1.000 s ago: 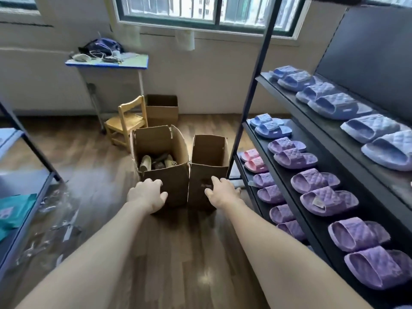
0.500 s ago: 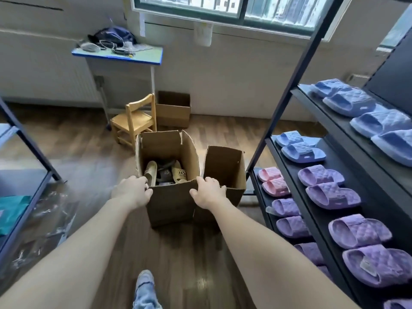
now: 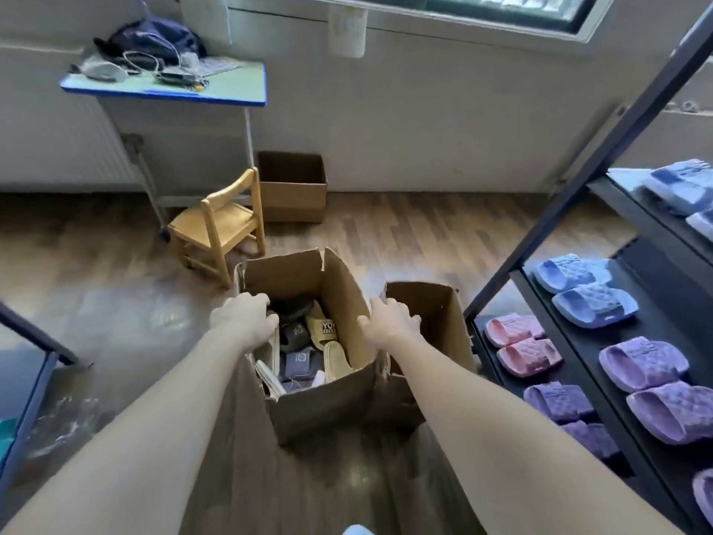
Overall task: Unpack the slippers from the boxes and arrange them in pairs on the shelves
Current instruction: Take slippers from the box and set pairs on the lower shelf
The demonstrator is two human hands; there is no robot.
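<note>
The open brown cardboard box (image 3: pixel 320 403) stands nearest on the wood floor, with a jumble of yellow and dark slippers (image 3: pixel 308 341) inside. The left hand (image 3: pixel 241 320) curls over its left rim and the right hand (image 3: pixel 387 324) over its right rim. A second, narrower cardboard box (image 3: pixel 432 314) touches its right side, between it and the black metal shelf rack (image 3: pixel 575 339) lined with quilted purple slippers (image 3: pixel 642 364). Beyond stand a small wooden chair (image 3: pixel 222 225), a third cardboard box (image 3: pixel 293 191) by the wall and a blue-edged desk (image 3: pixel 166 86).

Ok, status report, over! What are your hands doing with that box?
Left hand grips left rim of slipper box, right hand the right rim. Slippers inside, not yet unpacked. Second box close on its right; nothing covers the opening.
</note>
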